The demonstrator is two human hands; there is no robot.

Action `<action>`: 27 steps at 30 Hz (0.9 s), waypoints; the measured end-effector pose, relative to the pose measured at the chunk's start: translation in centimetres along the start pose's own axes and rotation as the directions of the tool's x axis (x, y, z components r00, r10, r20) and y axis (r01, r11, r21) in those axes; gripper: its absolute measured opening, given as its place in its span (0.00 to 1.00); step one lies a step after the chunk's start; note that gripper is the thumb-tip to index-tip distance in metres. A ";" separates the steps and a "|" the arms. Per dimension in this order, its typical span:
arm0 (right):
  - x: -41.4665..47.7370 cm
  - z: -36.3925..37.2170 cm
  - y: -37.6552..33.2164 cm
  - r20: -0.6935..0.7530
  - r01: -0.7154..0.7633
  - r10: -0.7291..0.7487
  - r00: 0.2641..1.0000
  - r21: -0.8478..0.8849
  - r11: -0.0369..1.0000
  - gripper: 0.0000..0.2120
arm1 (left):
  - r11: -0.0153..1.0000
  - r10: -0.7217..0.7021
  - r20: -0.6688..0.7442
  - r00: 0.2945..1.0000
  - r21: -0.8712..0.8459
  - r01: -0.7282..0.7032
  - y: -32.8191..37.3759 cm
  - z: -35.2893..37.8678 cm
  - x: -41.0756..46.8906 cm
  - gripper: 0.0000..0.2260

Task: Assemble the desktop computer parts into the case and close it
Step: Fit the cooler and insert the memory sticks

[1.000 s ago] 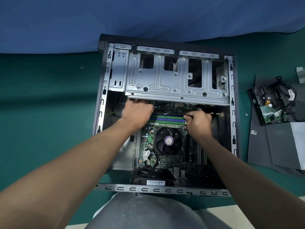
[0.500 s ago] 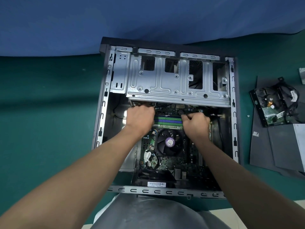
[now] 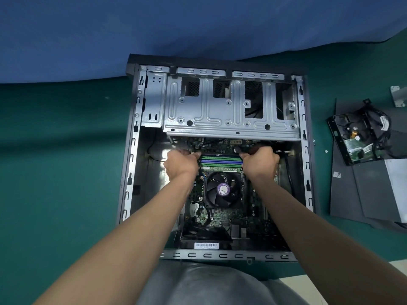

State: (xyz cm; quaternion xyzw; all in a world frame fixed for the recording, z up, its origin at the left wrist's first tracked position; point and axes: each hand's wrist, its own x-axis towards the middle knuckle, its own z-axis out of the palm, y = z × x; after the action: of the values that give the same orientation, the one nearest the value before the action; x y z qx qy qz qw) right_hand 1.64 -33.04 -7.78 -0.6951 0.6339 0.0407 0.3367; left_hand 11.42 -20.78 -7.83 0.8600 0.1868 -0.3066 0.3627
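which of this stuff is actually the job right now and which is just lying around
In hand: left hand, right hand, memory slots, open case.

Lying about, on the right: drive with cables, dark panel, metal bracket.

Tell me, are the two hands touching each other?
Apart. The head view shows the memory slots lying bare between left hand and right hand.

Found clear reach from above over the CPU fan [image 3: 222,190] and the bare case floor [image 3: 149,190] at left. Found the far half roofed by the drive cage [image 3: 220,116], the left hand [image 3: 181,165] and right hand [image 3: 260,164] crowding the memory slots [image 3: 221,161] at its near edge.
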 end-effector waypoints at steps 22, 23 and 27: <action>-1.1 0.4 -1.3 -0.069 -0.095 0.090 0.994 -0.062 0.994 0.14 | 0.998 -0.025 -0.117 0.993 -0.055 0.019 0.4 0.5 -0.8 0.09; -1.2 0.3 -1.3 -0.065 -0.083 0.079 0.995 -0.065 0.994 0.13 | 0.999 -0.015 -0.115 0.993 -0.039 0.011 0.5 0.3 -0.8 0.10; -0.8 0.1 -0.7 -0.011 0.017 -0.017 1.000 -0.079 0.997 0.10 | 0.995 0.041 -0.100 0.994 0.095 -0.032 0.8 -0.3 -1.0 0.15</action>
State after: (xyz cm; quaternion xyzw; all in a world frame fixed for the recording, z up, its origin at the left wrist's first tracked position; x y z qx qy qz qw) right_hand 2.15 -32.31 -7.21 -0.7134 0.6278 0.0587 0.3058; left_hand 11.28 -21.15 -6.58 0.8938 0.1748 -0.2638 0.3178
